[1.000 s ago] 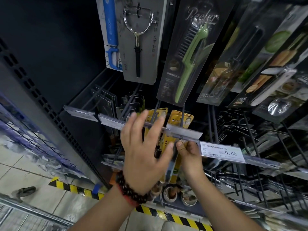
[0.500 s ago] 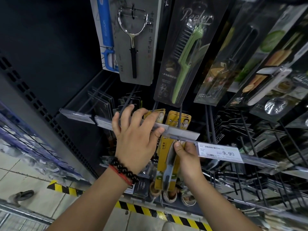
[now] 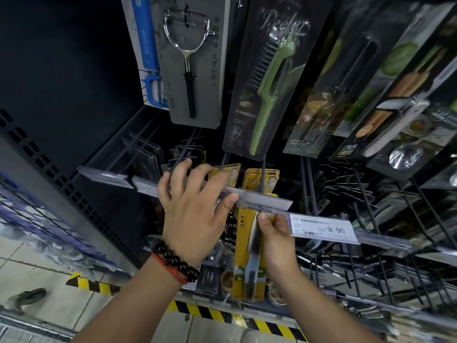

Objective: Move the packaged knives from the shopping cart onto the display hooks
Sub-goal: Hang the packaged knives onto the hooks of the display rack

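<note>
A yellow packaged knife (image 3: 248, 263) hangs upright just below the clear price-label strip (image 3: 267, 203) of a display hook. My right hand (image 3: 277, 241) pinches the package near its top, thumb on the front. My left hand (image 3: 193, 209) lies over the label rail to the left, fingers curled over the strip and thumb tip under it. More yellow knife packs (image 3: 262, 178) hang on the dark hook (image 3: 262, 186) behind the strip. The package's top hole is hidden by the strip.
Peeler packs hang above: a green one (image 3: 269, 78) and a metal one (image 3: 190, 60). A 9.90 price tag (image 3: 321, 227) sits to the right, with dark bare hooks (image 3: 371, 194) beyond. The cart rim (image 3: 24, 325) shows bottom left, and yellow-black floor tape (image 3: 210, 313) runs below.
My left hand dropped from hovering with spread fingers onto the label rail and took hold of it. My right hand raised the yellow knife package up toward the strip.
</note>
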`<action>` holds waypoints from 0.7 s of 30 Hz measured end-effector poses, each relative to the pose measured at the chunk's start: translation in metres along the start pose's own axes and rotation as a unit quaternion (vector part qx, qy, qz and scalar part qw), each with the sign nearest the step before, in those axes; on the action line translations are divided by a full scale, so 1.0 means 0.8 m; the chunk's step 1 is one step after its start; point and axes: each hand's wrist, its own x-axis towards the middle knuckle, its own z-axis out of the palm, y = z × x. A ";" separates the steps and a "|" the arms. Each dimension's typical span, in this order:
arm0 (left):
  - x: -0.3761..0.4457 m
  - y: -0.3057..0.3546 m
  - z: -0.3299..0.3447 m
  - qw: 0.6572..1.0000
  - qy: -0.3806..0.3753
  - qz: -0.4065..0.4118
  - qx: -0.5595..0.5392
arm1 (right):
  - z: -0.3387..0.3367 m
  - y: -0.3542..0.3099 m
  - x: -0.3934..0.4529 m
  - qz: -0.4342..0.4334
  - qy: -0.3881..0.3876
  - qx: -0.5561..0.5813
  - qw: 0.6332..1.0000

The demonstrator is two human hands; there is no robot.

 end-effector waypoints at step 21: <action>0.003 -0.009 0.005 0.998 0.028 0.052 -0.013 | 0.009 0.002 -0.006 -0.016 -0.016 -0.051 0.998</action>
